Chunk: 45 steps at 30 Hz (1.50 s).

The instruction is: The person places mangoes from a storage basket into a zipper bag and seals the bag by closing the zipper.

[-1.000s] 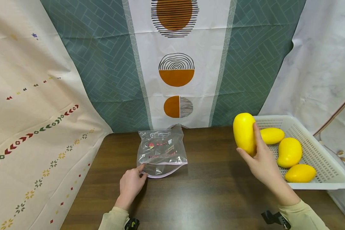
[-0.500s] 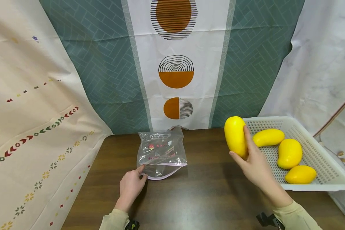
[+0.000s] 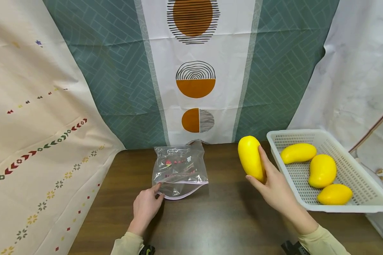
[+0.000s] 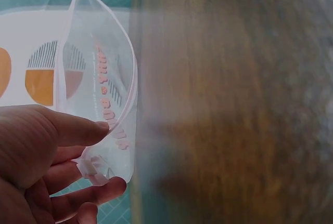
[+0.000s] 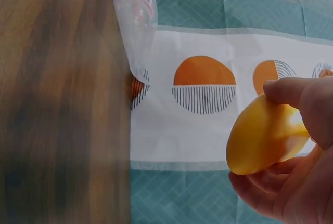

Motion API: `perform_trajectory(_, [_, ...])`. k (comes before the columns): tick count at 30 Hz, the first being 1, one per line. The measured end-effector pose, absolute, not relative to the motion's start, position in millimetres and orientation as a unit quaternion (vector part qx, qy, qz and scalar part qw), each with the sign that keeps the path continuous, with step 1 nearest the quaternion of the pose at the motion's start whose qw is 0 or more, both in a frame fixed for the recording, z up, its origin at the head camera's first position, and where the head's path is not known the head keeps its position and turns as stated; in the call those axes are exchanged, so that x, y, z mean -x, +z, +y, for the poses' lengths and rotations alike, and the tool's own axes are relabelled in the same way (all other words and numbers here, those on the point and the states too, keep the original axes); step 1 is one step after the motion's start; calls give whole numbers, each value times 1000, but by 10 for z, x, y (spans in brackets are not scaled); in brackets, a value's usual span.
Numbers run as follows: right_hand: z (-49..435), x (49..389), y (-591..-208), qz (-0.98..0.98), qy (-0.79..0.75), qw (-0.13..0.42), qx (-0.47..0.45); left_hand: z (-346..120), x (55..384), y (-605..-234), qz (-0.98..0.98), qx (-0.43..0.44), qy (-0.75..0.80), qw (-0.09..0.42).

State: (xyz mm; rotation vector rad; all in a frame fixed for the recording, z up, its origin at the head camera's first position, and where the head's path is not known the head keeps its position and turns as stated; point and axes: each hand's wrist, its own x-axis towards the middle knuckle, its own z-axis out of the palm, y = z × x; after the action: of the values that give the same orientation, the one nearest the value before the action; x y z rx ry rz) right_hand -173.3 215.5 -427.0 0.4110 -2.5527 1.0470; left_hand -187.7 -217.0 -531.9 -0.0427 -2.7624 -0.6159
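A yellow mango (image 3: 250, 156) is gripped in my right hand (image 3: 278, 189), raised over the table between the bag and the basket. The right wrist view shows the thumb on one side of the mango and the curled fingers on the other. My left hand (image 3: 146, 208) pinches the near left corner of a clear zip bag (image 3: 178, 166) lying on the table. Its pale pink zip edge (image 4: 134, 52) bows apart, so the mouth gapes in the left wrist view. Red print shows through the plastic.
On the right stands a white perforated basket (image 3: 348, 207) holding a long mango (image 3: 298, 153), a rounder mango (image 3: 322, 170) and a third mango (image 3: 335, 194). Behind the brown wooden table (image 3: 210, 223) hangs a green and white patterned cloth (image 3: 194, 102).
My right hand has carried the mango leftward, away from the basket and slightly lower, uncovering the basket's left rim. The left hand and the zip bag have stayed in place.
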Motion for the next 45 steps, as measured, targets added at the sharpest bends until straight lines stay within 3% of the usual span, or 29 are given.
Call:
perform_trajectory(18, [1897, 1774, -4318, -904, 365, 151, -165, -2120, 1925, -5318, -961, 19, -215, 172])
perform_trajectory(45, [1594, 1726, -4432, -901, 356, 127, -211, -2122, 1890, -5343, -966, 20, -212, 149])
